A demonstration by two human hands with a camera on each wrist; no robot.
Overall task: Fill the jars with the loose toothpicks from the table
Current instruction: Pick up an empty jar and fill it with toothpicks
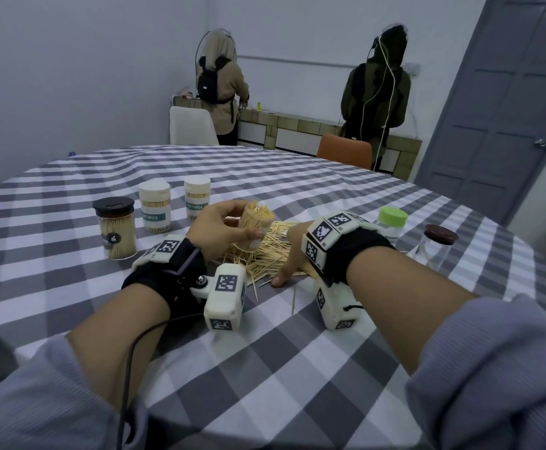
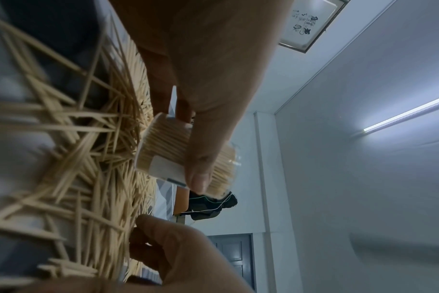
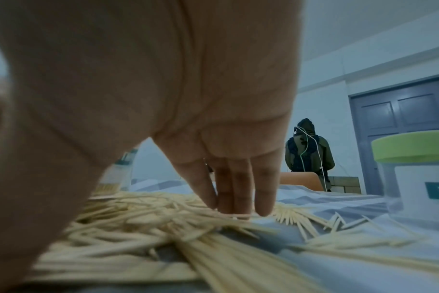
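Note:
A heap of loose toothpicks (image 1: 266,254) lies mid-table on the checked cloth. My left hand (image 1: 229,222) grips an open clear jar (image 1: 254,226) just above the heap. The jar is tilted and packed with toothpicks; in the left wrist view my thumb lies across the jar (image 2: 163,158) and the fingers sit behind it. My right hand (image 1: 286,254) reaches down onto the heap's right side. Its straight fingers (image 3: 234,190) touch the toothpicks (image 3: 150,222), and the thumb rests on the cloth, apart from them.
At the left stand a black-lidded jar (image 1: 115,228) full of toothpicks and two white-lidded jars (image 1: 154,206) (image 1: 197,196). To the right are a green-lidded jar (image 1: 391,222) and a clear brown-lidded jar (image 1: 437,248). Two people stand at a far counter, with chairs behind the table.

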